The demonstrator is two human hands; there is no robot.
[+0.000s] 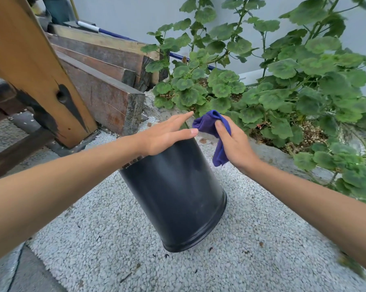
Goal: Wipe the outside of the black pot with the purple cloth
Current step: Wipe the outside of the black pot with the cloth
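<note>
Nearest to the camera, two bare forearms reach forward from the lower corners of the view, over a ground of small white gravel (pixel 106 234). No brand, label or writing can be read on any thing here.

Between the arms stands the black pot (pixel 173 192). It is upside down and tilted, with its wide rim on the gravel close to the viewer and its base lifted away, toward the plants.

The left hand (pixel 163 137) lies flat on the raised base of the pot. Its fingers (pixel 183 118) are straight and released, held together and pointing to the right, and the thumb stretches along the edge of the base. They grip nothing; the palm only rests on the pot.

The right hand (pixel 233 142) is just beside the top of the pot, on its right side. Its fingers are curled around the purple cloth (pixel 211 123) and grasp it as a bunch. One end of the cloth stands above the hand, near the left thumb tip; the other end hangs down below the palm, beside the pot's wall.

Farther away, on the left, dark wooden beams (pixel 106 91) lie stacked behind a slanting light wooden post (pixel 34 66). On the right, geranium plants (pixel 283 81) with round green leaves grow in front of a pale wall (pixel 125 15).
</note>
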